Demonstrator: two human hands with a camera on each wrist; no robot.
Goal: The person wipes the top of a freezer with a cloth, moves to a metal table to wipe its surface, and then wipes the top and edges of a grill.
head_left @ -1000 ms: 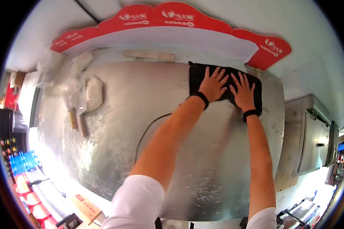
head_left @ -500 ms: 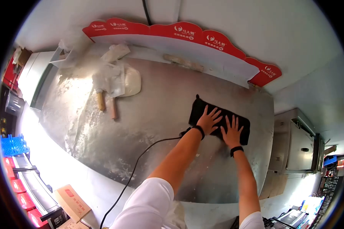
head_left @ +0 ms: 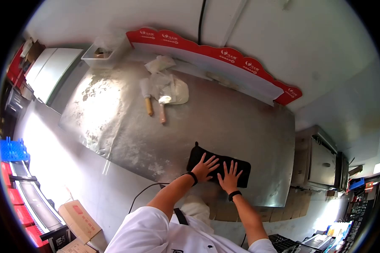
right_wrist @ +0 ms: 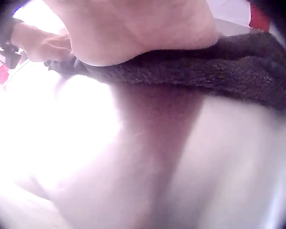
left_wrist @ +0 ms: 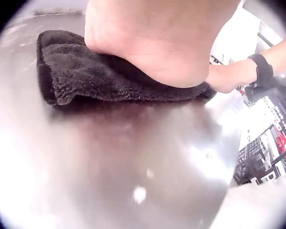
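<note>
A folded black towel [head_left: 243,169] lies on the metal tabletop [head_left: 223,122], close to its near edge. My left hand [head_left: 204,169] presses flat on the towel's left part with fingers spread. Beside it, my right hand [head_left: 229,179] rests the same way on the right part, its fingers straight and pointing away from me. In the left wrist view the towel [left_wrist: 71,71] shows a fuzzy pile, with the heel of the left hand [left_wrist: 148,43] on it. The right wrist view has the right hand [right_wrist: 138,28] over the towel's thick edge.
Two wooden-handled tools, one a scraper [head_left: 162,114], lie near a pale bagged lump [head_left: 181,91] at the back left. A white bin [head_left: 101,62] stands at the far left corner. A red-topped sign board [head_left: 236,59] lines the back edge; a steel cabinet [head_left: 323,162] stands right.
Both hands have drawn the towel from the back right of the tabletop toward the near edge, staying flat on it. The head view has shifted, showing more of the person's shirt.
</note>
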